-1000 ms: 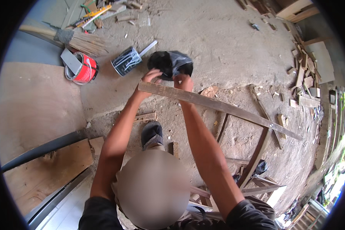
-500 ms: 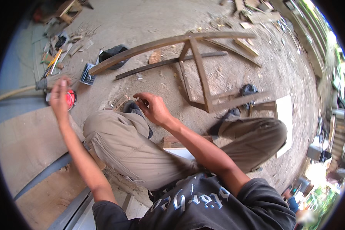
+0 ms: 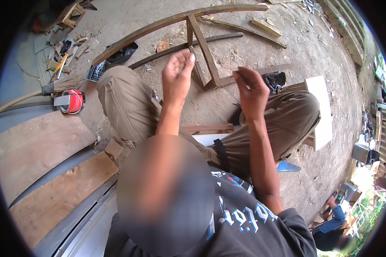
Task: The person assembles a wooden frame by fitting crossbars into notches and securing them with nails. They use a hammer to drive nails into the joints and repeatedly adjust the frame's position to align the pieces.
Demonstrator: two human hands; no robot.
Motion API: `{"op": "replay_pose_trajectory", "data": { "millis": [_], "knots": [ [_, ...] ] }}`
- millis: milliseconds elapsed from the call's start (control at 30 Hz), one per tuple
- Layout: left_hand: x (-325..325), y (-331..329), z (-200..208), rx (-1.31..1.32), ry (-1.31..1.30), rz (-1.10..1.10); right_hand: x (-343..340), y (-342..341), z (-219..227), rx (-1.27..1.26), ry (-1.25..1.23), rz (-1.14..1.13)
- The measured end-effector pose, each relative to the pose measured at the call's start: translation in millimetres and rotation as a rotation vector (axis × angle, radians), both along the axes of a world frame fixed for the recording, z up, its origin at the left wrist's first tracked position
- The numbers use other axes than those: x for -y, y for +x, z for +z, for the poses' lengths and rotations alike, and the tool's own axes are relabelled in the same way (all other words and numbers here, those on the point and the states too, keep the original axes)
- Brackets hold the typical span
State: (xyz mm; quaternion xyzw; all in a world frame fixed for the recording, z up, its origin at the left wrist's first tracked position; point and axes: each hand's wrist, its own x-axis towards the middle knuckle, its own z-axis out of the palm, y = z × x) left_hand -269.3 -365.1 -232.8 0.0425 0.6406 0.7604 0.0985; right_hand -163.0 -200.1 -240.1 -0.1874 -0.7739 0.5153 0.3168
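Wooden frame (image 3: 205, 50) now partly behind hands (image 3: 176, 76)

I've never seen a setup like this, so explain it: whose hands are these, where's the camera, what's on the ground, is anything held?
There's no robot, just one person's bare left hand and right hand. A wide fisheye camera on the person's head looks down, which is why straight edges bend. On the dusty ground, a wooden frame rests ahead; a broom and a red can are at the left. I can't make out anything held, or whether the right hand touches the frame.
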Motion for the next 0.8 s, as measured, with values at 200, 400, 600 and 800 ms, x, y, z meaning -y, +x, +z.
{"op": "replay_pose_trajectory", "data": {
  "millis": [200, 400, 600, 800],
  "knots": [
    [-9.5, 22.3, -87.5, -0.09, -0.425, -0.217, 8.4, 2.4, -22.8, 0.065, 0.105, 0.071],
    [-23.7, 37.9, -90.9, -0.178, -0.588, -0.29, 8.8, -0.5, -33.1, 0.074, 0.169, 0.112],
    [-24.3, 42.7, -96.3, -0.29, -0.543, -0.239, 16.4, -1.5, -33.1, 0.074, 0.227, 0.142],
    [-33.6, 41.6, -107.5, -0.272, -0.504, -0.208, 13.7, -1.7, -38.4, 0.094, 0.261, 0.123]
  ]
}}
